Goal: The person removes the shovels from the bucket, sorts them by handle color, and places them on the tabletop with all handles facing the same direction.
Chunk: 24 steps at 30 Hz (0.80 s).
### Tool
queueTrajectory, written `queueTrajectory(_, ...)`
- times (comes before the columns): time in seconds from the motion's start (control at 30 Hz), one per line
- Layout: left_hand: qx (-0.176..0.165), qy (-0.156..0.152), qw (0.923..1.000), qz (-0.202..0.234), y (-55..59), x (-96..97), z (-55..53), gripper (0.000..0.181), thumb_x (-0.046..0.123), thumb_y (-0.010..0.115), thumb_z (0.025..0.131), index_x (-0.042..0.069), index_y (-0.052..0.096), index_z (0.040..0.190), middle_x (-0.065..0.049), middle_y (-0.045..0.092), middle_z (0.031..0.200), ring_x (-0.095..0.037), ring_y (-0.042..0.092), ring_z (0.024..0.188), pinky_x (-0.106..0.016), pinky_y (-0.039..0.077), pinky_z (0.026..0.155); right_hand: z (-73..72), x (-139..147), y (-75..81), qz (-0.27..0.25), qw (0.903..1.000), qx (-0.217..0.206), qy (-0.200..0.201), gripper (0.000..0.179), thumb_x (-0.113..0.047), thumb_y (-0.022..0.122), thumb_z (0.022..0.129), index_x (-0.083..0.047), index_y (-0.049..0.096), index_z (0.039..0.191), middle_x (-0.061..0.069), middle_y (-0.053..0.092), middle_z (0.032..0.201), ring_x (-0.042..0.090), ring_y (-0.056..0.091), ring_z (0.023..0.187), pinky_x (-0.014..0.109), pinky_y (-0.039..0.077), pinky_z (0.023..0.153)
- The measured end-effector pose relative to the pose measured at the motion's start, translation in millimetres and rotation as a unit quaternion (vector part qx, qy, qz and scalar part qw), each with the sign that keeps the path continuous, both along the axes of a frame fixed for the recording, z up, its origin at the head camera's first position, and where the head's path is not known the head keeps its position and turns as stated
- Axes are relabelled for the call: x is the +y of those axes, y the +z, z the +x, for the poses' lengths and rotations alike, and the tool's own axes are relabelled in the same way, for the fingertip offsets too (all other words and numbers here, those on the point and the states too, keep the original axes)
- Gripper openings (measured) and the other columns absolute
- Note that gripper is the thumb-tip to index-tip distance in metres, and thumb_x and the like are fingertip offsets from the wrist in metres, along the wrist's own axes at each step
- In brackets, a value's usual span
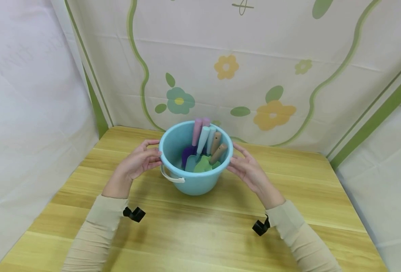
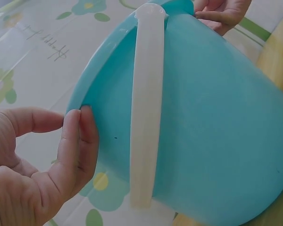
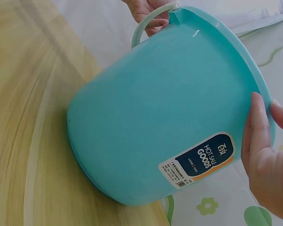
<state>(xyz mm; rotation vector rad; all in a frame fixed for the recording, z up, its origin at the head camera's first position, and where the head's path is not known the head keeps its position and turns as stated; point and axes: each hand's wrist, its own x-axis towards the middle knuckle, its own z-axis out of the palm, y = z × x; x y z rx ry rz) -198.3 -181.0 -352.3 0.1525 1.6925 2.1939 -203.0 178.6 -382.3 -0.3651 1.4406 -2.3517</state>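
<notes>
A light-blue plastic bucket (image 1: 197,183) with a white handle (image 2: 147,103) hanging down its side is at the far middle of the table. My left hand (image 1: 144,158) pinches its rim on the left, thumb and fingertips at the edge. On the opposite side, my right hand (image 1: 249,168) grips the rim the same way. Inside the bucket several toy garden tools lean against the wall: pink handles (image 1: 197,131) on purple heads, light-blue handles (image 1: 203,139), and brown handles (image 1: 218,153) above a green head (image 1: 203,165). Their lower ends are partly hidden.
The wooden table (image 1: 193,234) reaches back to a white cloth (image 1: 193,34) printed with flowers, with more white cloth on both sides. A label (image 3: 198,160) is stuck on the bucket's outer wall. Black wrist cameras (image 1: 134,214) sit on both sleeves.
</notes>
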Motion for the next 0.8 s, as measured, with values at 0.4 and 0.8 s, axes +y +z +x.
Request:
queueTrajectory(0.4,0.018,-0.014,0.9982,-0.055,2.4,-4.3,-0.9,0.056,0.003,0.055,0.091,0.004,0.022,0.136,-0.013,0.065,0.101,-0.019,0.066,0.082,-0.039,0.047,0.087,-2.7,3.1,1.0,0.031,0.9995,0.012,0.004,0.060,0.004,0.050,0.093,-0.009,0.024,0.145,0.026,0.049,0.128,0.023,0.061,0.102,0.037,0.044,0.092)
queueTrajectory(0.8,0.016,-0.019,0.9976,-0.065,6.4,-7.8,-0.1,0.055,0.002,0.054,0.091,0.003,0.021,0.135,-0.010,0.066,0.097,-0.019,0.066,0.081,-0.034,0.050,0.082,-3.0,-1.4,4.4,0.023,0.9997,-0.004,0.000,0.060,0.006,0.050,0.092,-0.009,0.026,0.145,0.022,0.055,0.120,0.022,0.062,0.097,0.032,0.048,0.086)
